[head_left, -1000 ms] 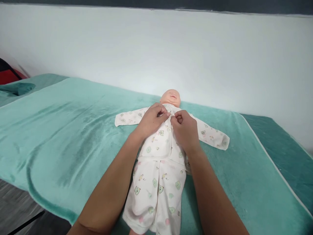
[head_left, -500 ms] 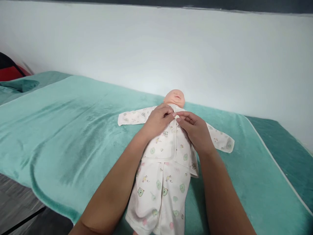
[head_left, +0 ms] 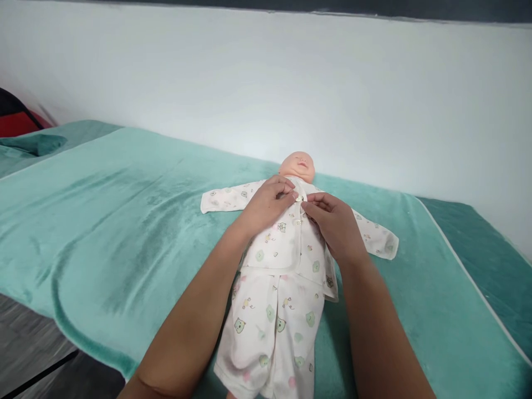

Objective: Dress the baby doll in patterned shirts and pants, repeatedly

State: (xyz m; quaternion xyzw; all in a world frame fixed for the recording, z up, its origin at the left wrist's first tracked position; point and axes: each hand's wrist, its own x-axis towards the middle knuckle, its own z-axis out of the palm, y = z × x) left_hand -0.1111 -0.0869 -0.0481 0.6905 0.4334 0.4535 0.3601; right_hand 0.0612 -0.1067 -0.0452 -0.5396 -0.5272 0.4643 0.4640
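A baby doll (head_left: 297, 165) lies on its back, dressed in a white patterned shirt (head_left: 286, 246) and matching pants (head_left: 270, 327). Its sleeves stretch out to both sides. At the upper chest, my left hand (head_left: 272, 199) pinches the shirt front beside a small pale button (head_left: 298, 199). Opposite it, my right hand (head_left: 330, 216) has thumb and forefinger closed together at the placket edge, right by that button. A second button (head_left: 298, 222) shows lower on the front. The exact bit of cloth between the fingertips is hard to make out.
A light green plush blanket (head_left: 137, 221) lies under the doll, over a darker green cover (head_left: 477, 244). Behind stands a white wall (head_left: 249, 83). A red and black object (head_left: 16, 119) sits at the far left. Grey floor (head_left: 29, 343) shows at lower left.
My right fingers have drawn slightly back from the left fingertips, to the right and down. The upper button now shows more plainly between the hands. The doll stays in place.
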